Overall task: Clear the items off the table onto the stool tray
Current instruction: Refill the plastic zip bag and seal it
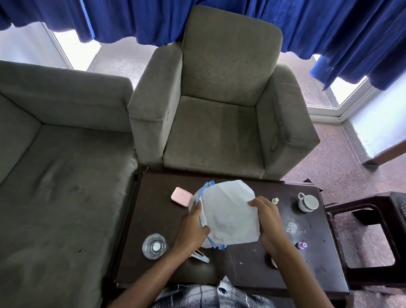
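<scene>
Biggest thing in view is the grey sofa point(45, 170) on the left, with a matching grey armchair point(222, 108) straight ahead and blue curtains point(226, 15) hanging behind both. In front of the armchair sits the dark wooden coffee table point(238, 271), and just off its right end there's a dark plastic stool point(368, 231) with a perforated top.

Over the middle of the table is a white plastic bag point(227, 213) with a blue drawstring edge, held up by both hands. The left hand point(191, 230) is clamped on the bag's left side at the blue rim, and the right hand point(268, 224) grips the right side, fingers wrapped over the plastic.

Smaller stuff still on the table: a white teacup point(308, 202) near the far right corner, a clear glass point(154, 246) near the left edge with something white inside, and a pink square case point(181, 196) just left of the bag. There's also a nail clipper or similar metal tool point(201, 257) partly under the left wrist, a tiny cream-capped bottle point(275, 200) beside the right hand, and a little purple bottle point(301, 246) by the right forearm.
</scene>
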Available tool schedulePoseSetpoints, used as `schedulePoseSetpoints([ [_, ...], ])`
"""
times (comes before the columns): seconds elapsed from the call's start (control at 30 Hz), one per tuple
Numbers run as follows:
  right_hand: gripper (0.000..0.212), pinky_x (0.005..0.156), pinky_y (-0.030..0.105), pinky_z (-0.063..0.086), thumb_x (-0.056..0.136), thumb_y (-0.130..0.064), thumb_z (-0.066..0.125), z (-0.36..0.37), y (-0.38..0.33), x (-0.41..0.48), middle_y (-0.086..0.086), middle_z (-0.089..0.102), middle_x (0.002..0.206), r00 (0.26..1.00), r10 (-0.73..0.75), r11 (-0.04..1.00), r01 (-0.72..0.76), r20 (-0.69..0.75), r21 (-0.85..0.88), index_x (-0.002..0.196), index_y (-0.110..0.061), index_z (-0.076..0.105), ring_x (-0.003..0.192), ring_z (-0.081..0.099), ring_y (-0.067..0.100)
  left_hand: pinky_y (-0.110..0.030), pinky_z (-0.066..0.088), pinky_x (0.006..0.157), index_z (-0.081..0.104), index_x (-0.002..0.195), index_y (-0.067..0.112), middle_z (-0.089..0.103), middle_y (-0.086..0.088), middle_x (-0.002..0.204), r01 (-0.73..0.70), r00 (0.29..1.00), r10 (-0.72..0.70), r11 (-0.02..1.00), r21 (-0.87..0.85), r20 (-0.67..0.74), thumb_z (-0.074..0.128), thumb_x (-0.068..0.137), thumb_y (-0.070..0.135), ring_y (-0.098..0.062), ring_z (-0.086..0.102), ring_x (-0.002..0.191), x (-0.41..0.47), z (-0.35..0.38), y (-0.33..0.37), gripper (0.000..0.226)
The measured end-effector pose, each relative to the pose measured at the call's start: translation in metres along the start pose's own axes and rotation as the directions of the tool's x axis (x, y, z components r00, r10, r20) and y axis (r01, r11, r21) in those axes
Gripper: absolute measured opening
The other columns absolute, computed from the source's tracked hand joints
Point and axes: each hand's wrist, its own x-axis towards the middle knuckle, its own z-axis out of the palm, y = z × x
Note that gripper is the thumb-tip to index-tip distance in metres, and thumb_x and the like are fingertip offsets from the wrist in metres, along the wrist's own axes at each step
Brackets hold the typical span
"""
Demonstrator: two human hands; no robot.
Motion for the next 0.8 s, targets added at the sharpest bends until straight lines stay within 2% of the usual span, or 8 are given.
schedulePoseSetpoints([
  [0.1, 0.024, 0.06, 0.031, 0.05, 0.083, -0.013, 0.049, -0.011, -0.005, 0.001, 0.006, 0.071, 0.074, 0.978, 0.159, 0.967, -0.182, 0.136, 0.179, 0.071, -0.019, 0.07, 0.063, 0.066, 0.024, -0.018, 0.027, 0.104, 0.016, 0.149, 0.011, 0.021, -0.002, 0.156, 0.031, 0.999, -0.031, 0.999, -0.012, 0.017, 0.053, 0.086, 0.003, -0.018, 0.032, 0.139, 0.007, -0.001, -0.006, 0.074],
  [0.17, 0.025, 0.064, 0.035, 0.055, 0.085, -0.016, 0.046, -0.018, -0.005, 0.004, 0.008, 0.075, 0.084, 0.948, 0.215, 0.918, -0.279, 0.236, 0.282, 0.093, -0.013, 0.07, 0.069, 0.071, 0.026, -0.022, 0.029, 0.107, 0.015, 0.149, 0.01, 0.021, -0.003, 0.156, 0.055, 0.998, -0.054, 0.998, -0.029, 0.034, 0.053, 0.086, 0.003, -0.018, 0.031, 0.14, 0.013, -0.004, -0.011, 0.074],
  [0.3, 0.044, 0.073, 0.039, 0.054, 0.087, -0.012, 0.042, -0.028, -0.004, 0.014, 0.004, 0.075, 0.075, 0.933, 0.192, 0.84, -0.316, 0.304, 0.442, 0.055, -0.016, 0.072, 0.066, 0.072, 0.023, -0.029, 0.031, 0.111, 0.012, 0.149, 0.008, 0.019, -0.007, 0.157, 0.107, 0.992, -0.104, 0.994, -0.033, 0.075, 0.051, 0.086, 0.001, -0.022, 0.029, 0.141, 0.034, -0.018, -0.025, 0.074],
  [0.4, 0.01, 0.075, 0.042, 0.057, 0.063, -0.012, 0.065, -0.031, -0.004, 0.023, 0.005, 0.075, 0.084, 0.917, 0.163, 0.78, -0.346, 0.364, 0.522, 0.065, -0.014, 0.075, 0.075, 0.072, 0.025, -0.027, 0.036, 0.101, 0.015, 0.148, 0.005, 0.022, -0.012, 0.155, 0.132, 0.988, -0.137, 0.988, 0.085, 0.066, 0.049, 0.084, -0.001, -0.027, 0.037, 0.136, 0.06, -0.033, -0.042, 0.073],
  [0.5, 0.033, 0.079, 0.044, 0.055, 0.041, -0.011, 0.078, -0.033, -0.001, 0.037, 0.005, 0.074, 0.09, 0.903, 0.175, 0.772, -0.372, 0.391, 0.514, 0.073, -0.014, 0.075, 0.08, 0.072, 0.026, -0.033, 0.041, 0.095, 0.016, 0.147, 0.003, 0.024, -0.017, 0.152, 0.181, 0.98, -0.196, 0.951, 0.251, 0.035, 0.047, 0.085, 0.001, -0.034, 0.044, 0.129, 0.085, -0.044, -0.062, 0.07],
  [0.57, 0.031, 0.079, 0.043, 0.054, 0.041, -0.012, 0.076, -0.032, -0.002, 0.04, 0.004, 0.074, 0.09, 0.899, 0.201, 0.781, -0.386, 0.389, 0.49, 0.073, -0.015, 0.075, 0.078, 0.072, 0.026, -0.039, 0.041, 0.098, 0.017, 0.146, 0.004, 0.02, -0.015, 0.154, 0.226, 0.971, -0.24, 0.917, 0.328, 0.002, 0.042, 0.089, 0.003, -0.034, 0.043, 0.13, 0.099, -0.045, -0.075, 0.063],
  [0.7, 0.069, 0.078, 0.046, 0.056, 0.034, -0.013, 0.082, -0.034, 0.008, 0.053, 0.01, 0.071, 0.101, 0.895, 0.255, 0.793, -0.411, 0.367, 0.451, 0.101, -0.009, 0.068, 0.085, 0.07, 0.031, -0.042, 0.035, 0.107, 0.012, 0.148, 0.01, 0.021, -0.012, 0.154, 0.286, 0.95, -0.311, 0.857, 0.428, -0.012, 0.023, 0.099, 0.014, -0.035, 0.038, 0.133, 0.122, -0.027, -0.089, 0.05],
  [0.8, 0.067, 0.076, 0.045, 0.057, 0.035, -0.015, 0.083, -0.038, 0.02, 0.059, 0.012, 0.071, 0.105, 0.89, 0.274, 0.807, -0.418, 0.364, 0.417, 0.1, -0.007, 0.071, 0.088, 0.07, 0.032, -0.042, 0.035, 0.108, 0.007, 0.149, 0.018, 0.003, -0.007, 0.159, 0.267, 0.947, -0.32, 0.852, 0.45, 0.043, 0.019, 0.101, 0.019, -0.035, 0.028, 0.138, 0.134, 0.001, -0.103, 0.049],
])
